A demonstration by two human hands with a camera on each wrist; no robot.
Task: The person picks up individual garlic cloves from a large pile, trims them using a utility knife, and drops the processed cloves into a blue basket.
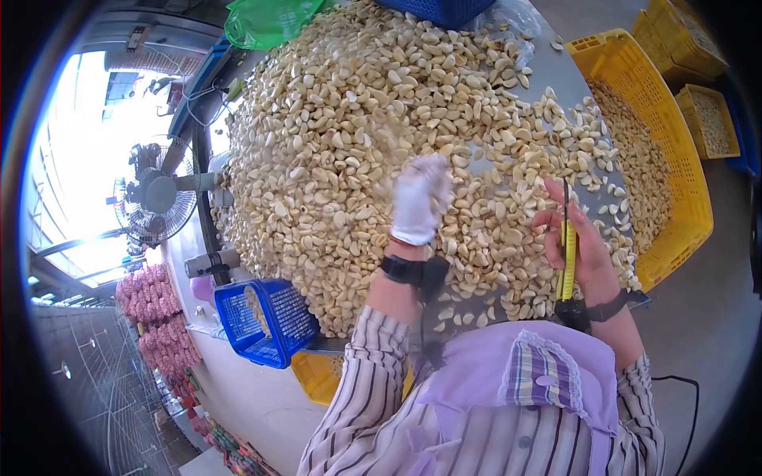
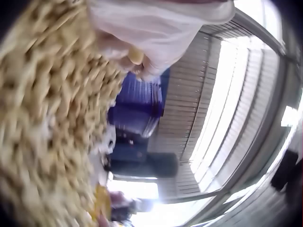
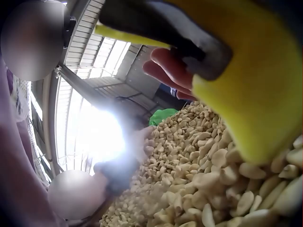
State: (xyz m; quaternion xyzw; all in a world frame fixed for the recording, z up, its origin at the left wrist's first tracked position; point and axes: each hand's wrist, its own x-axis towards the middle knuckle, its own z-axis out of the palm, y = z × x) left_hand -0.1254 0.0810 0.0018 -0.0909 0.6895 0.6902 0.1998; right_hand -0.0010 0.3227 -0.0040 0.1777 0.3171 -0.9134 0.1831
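A big heap of peeled garlic cloves (image 1: 357,135) covers a metal table (image 1: 556,75). My left hand (image 1: 421,198), in a white glove, reaches into the heap and is blurred. In the left wrist view the gloved fingers (image 2: 151,33) curl round a pale clove (image 2: 136,56). My right hand (image 1: 575,238) is at the heap's near right edge and grips a yellow-handled knife (image 1: 567,258), its thin dark blade pointing up. The right wrist view shows the yellow handle (image 3: 255,90) close above the cloves (image 3: 199,165).
A yellow crate (image 1: 690,206) with cloves in it stands to the right of the table, with more yellow crates (image 1: 698,95) behind it. A blue basket (image 1: 266,321) hangs at the near left edge. A fan (image 1: 159,202) and pink net bags (image 1: 151,309) are on the left, a green bag (image 1: 266,20) at the far end.
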